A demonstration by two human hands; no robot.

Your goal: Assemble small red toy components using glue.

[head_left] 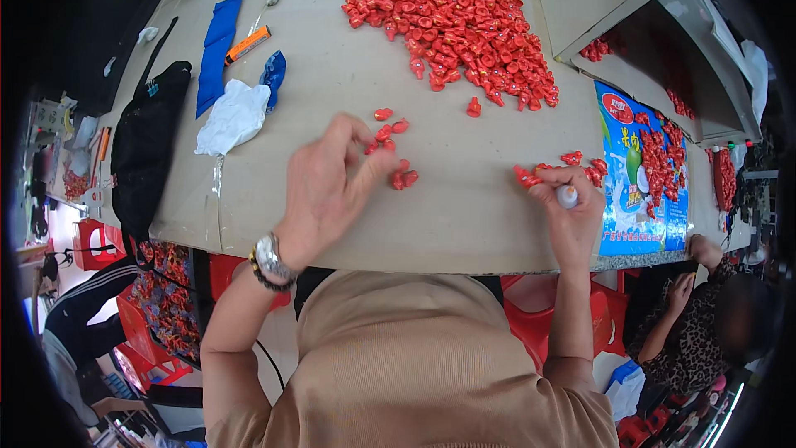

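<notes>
My left hand (327,178) reaches over the table, thumb and forefinger apart, beside a loose cluster of small red figurines (383,114). Its fingertips are slightly blurred and come close to the nearest pieces. Another couple of red pieces (404,176) lie just beyond the thumb. My right hand (572,207) is closed around a slim white pen-like tube (567,196), whose rounded end shows between the fingers. At its thumb and fingertip is a red figurine (526,177), apparently pinched. More red pieces (595,171) lie behind that hand.
A large heap of red figurines (464,29) covers the far middle. At right, a blue printed sheet (622,199) bears more pieces, beside a grey open box (655,50). Left are a black pouch (153,141), white crumpled tissue (234,120), blue strip (217,50) and orange box (249,45). Someone sits at right.
</notes>
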